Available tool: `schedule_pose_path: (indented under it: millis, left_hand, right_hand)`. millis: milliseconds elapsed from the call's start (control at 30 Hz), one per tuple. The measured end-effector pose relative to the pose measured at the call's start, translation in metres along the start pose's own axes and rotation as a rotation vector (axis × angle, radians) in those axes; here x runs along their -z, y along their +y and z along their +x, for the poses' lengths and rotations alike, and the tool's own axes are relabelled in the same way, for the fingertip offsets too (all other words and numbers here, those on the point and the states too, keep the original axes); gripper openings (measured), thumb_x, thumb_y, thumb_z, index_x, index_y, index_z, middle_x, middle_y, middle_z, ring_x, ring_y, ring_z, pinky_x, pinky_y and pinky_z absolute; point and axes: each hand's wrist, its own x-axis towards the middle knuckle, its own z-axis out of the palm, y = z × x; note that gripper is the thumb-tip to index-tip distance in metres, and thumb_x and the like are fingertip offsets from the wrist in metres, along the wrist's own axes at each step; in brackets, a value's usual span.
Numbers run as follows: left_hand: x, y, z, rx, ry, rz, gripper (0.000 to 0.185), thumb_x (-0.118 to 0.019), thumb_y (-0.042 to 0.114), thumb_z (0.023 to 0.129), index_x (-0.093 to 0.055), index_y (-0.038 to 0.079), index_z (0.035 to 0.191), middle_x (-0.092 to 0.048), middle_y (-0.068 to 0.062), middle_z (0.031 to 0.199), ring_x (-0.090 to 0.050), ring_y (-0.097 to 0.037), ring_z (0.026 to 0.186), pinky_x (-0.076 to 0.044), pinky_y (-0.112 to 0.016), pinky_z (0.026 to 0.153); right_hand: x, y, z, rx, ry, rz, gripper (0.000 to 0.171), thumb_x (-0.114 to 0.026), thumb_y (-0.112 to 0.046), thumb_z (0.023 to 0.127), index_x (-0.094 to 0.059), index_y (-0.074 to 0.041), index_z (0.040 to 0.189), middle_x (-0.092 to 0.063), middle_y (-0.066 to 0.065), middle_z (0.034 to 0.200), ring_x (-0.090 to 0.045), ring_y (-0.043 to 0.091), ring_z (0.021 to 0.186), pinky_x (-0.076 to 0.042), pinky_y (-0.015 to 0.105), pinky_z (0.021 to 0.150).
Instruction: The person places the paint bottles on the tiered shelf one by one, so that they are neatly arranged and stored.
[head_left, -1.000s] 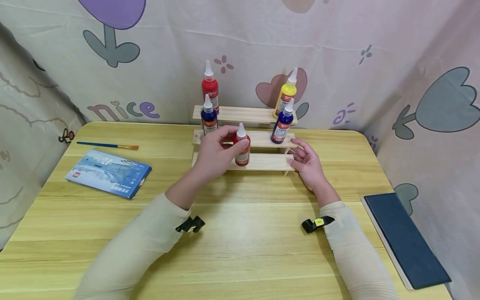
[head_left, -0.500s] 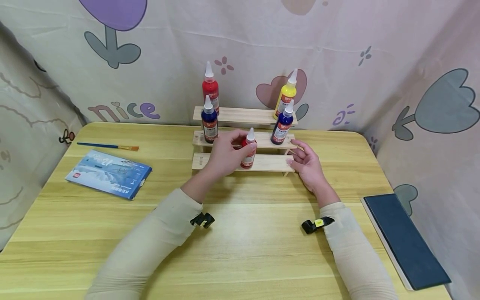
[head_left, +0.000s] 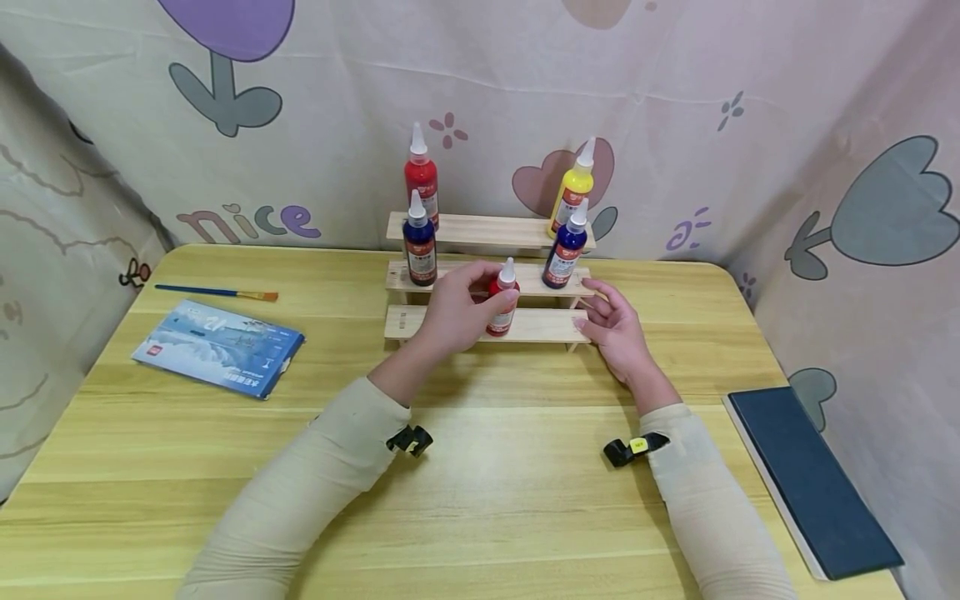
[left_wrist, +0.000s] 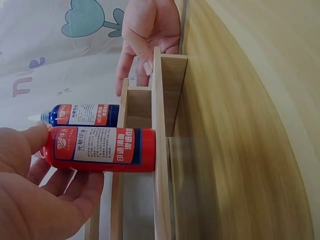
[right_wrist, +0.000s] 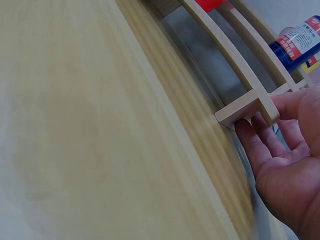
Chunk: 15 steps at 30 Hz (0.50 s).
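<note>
Left hand [head_left: 453, 310] curls round the red paint bottle [head_left: 502, 302], standing it on the wooden rack's [head_left: 540, 327] lowest step; right hand [head_left: 611, 323], fingers relaxed, steadies the rack's end. Bottle's base sits hidden behind fingers.

Soft, even light fills the head view, bright without glare; the hands and arms cast only faint shadows on the wooden table [head_left: 480, 500]. Wide-angle bending curves the table's near and side edges. The left wrist view is sharp on the red paint bottle [left_wrist: 100, 149]. The right wrist view is smeared, its near tabletop blurred.
</note>
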Motion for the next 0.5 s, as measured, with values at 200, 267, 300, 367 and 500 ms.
schedule_pose_path:
  millis: [200,267,300,367,500]
  left_hand:
    - [0.001,-0.001,-0.001,-0.008,-0.018,-0.008,0.040,-0.070,0.030,0.085,-0.061,0.019,0.122,-0.061,0.008,0.105,-0.058,-0.006,0.093,-0.049,-0.024,0.080]
    - [0.002,-0.002,-0.003,-0.020,-0.019,-0.018,0.045,-0.070,0.030,0.085,-0.058,0.018,0.126,-0.060,0.006,0.112,-0.057,-0.008,0.099,-0.048,-0.025,0.084]
    - [0.002,-0.002,-0.004,-0.022,-0.018,-0.016,0.048,-0.070,0.032,0.085,-0.056,0.019,0.129,-0.059,0.005,0.117,-0.055,-0.008,0.103,-0.047,-0.025,0.086]
    - [0.003,-0.003,-0.008,-0.024,-0.013,-0.006,0.054,-0.070,0.036,0.085,-0.051,0.020,0.133,-0.055,0.003,0.125,-0.052,-0.010,0.111,-0.045,-0.027,0.090]
    - [0.009,-0.004,-0.021,-0.024,0.002,0.081,0.062,-0.068,0.041,0.085,-0.044,0.025,0.139,-0.048,0.004,0.136,-0.044,-0.014,0.123,-0.042,-0.033,0.095]
  right_hand:
    - [0.000,-0.001,0.001,-0.001,0.000,0.000,0.065,-0.055,0.024,0.080,-0.047,-0.009,0.135,-0.051,0.022,0.130,-0.049,0.037,0.118,-0.048,0.032,0.089]
    - [0.000,-0.001,0.000,-0.005,0.002,-0.003,0.065,-0.055,0.024,0.080,-0.047,-0.009,0.135,-0.051,0.022,0.131,-0.049,0.038,0.118,-0.048,0.032,0.088]
    - [-0.001,-0.001,0.000,-0.008,0.001,-0.004,0.065,-0.055,0.024,0.080,-0.047,-0.009,0.135,-0.051,0.022,0.131,-0.048,0.038,0.119,-0.048,0.033,0.088]
    - [-0.001,0.000,0.000,-0.020,0.003,-0.009,0.066,-0.055,0.023,0.080,-0.047,-0.010,0.136,-0.051,0.021,0.131,-0.047,0.040,0.119,-0.048,0.033,0.088]
    - [0.000,0.000,-0.001,-0.054,0.027,-0.077,0.066,-0.056,0.021,0.081,-0.047,-0.014,0.137,-0.052,0.020,0.129,-0.048,0.038,0.119,-0.047,0.031,0.090]
